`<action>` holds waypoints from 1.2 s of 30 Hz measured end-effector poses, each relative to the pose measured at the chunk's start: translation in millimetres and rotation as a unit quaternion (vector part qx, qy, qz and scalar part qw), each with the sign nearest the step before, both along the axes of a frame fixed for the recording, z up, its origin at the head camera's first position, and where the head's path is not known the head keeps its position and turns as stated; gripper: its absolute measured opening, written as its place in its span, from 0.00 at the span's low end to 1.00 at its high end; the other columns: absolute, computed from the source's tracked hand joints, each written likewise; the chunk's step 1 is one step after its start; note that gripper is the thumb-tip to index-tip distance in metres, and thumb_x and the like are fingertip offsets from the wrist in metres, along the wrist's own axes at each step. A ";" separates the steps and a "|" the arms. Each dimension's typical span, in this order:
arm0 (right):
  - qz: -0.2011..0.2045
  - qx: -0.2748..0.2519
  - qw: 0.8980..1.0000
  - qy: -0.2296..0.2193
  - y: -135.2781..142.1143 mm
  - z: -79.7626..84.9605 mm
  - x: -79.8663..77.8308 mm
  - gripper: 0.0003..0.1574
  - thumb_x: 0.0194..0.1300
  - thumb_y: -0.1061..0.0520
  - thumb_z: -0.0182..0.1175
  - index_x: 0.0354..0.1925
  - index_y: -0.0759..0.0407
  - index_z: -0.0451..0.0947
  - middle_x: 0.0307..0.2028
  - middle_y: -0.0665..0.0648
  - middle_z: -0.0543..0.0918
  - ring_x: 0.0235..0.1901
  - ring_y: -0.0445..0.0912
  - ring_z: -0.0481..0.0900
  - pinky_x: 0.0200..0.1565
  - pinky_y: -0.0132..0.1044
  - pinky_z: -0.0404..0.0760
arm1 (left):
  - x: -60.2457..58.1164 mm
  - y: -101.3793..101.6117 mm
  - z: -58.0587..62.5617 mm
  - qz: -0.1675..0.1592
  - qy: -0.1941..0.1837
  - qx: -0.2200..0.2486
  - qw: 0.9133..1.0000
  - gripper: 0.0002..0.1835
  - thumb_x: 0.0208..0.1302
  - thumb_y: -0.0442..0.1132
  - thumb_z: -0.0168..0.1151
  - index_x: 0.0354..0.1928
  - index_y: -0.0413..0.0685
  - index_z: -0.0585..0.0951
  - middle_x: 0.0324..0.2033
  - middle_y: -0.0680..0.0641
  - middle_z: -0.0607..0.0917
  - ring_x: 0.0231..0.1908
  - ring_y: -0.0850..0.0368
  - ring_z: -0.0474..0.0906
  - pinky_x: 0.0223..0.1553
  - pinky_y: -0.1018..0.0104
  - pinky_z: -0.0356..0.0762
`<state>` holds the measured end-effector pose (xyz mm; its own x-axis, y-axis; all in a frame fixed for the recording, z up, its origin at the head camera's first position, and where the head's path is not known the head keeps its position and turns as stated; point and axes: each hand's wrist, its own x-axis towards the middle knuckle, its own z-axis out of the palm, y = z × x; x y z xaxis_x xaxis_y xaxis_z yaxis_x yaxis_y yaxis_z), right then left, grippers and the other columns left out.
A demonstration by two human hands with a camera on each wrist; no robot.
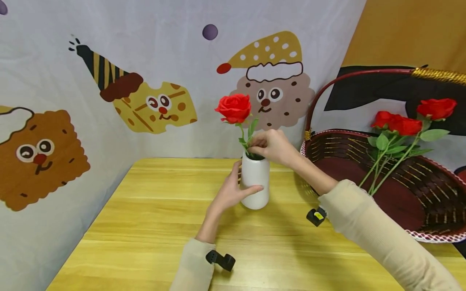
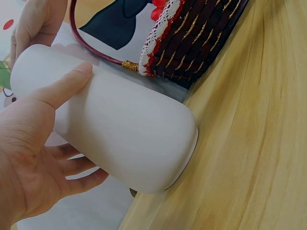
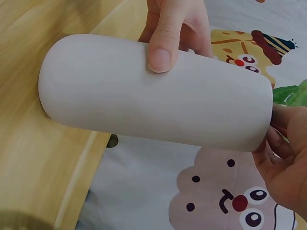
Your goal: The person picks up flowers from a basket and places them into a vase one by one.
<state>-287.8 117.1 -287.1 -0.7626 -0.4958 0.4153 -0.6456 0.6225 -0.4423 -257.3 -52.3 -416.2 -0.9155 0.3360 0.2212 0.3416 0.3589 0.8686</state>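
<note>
A white vase (image 1: pixel 255 184) stands upright on the wooden table. My left hand (image 1: pixel 231 190) grips its side, thumb across the front and fingers behind; the left wrist view shows the thumb (image 2: pixel 72 84) lying on the smooth wall. One red rose (image 1: pixel 234 108) with green leaves rises from the vase mouth, its lower stem hidden inside. At the rim, my right hand (image 1: pixel 271 146) has curled fingers pinching low on the rose's stem; the exact contact is partly covered. In the right wrist view these fingers (image 3: pixel 283 143) are beside the vase's mouth.
On the right stands a dark woven basket (image 1: pixel 393 202) with a tall handle and lace rim. Several red roses (image 1: pixel 404 123) lean inside it. A cartoon-printed cloth (image 1: pixel 174 40) hangs behind the table (image 1: pixel 145 226). Black straps with small devices are on both wrists.
</note>
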 end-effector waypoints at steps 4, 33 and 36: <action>-0.010 0.014 1.000 -0.001 0.5 1.4 0.2 0.05 0.54 0.56 0.67 0.30 0.57 0.84 0.27 0.50 0.84 0.27 0.40 0.81 0.29 0.35 0.79 | -0.1 -0.3 0.1 0.002 0.000 -0.003 1.000 0.48 0.46 0.62 0.66 0.66 0.71 0.50 0.58 0.51 0.68 0.56 0.54 0.67 0.50 0.54 0.70; 0.042 0.057 0.997 0.016 6.9 -2.3 3.6 0.07 0.54 0.55 0.67 0.32 0.56 0.83 0.28 0.48 0.83 0.32 0.41 0.80 0.33 0.34 0.79 | 0.5 0.1 -1.1 -0.004 -0.003 0.011 1.000 0.46 0.46 0.60 0.67 0.65 0.75 0.50 0.57 0.55 0.69 0.54 0.55 0.68 0.47 0.55 0.72; 0.052 0.048 0.997 0.016 9.1 -3.4 4.1 0.05 0.54 0.56 0.67 0.31 0.56 0.84 0.30 0.47 0.82 0.32 0.41 0.78 0.33 0.34 0.78 | 1.1 0.8 -0.8 -0.005 -0.005 0.015 1.000 0.46 0.47 0.60 0.68 0.65 0.74 0.51 0.56 0.54 0.69 0.54 0.54 0.68 0.46 0.54 0.72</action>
<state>-283.7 126.2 -290.4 -0.6918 -0.6110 0.3847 -0.7220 0.5895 -0.3621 -256.2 -51.5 -417.0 -0.9140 0.3393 0.2225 0.3370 0.3295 0.8819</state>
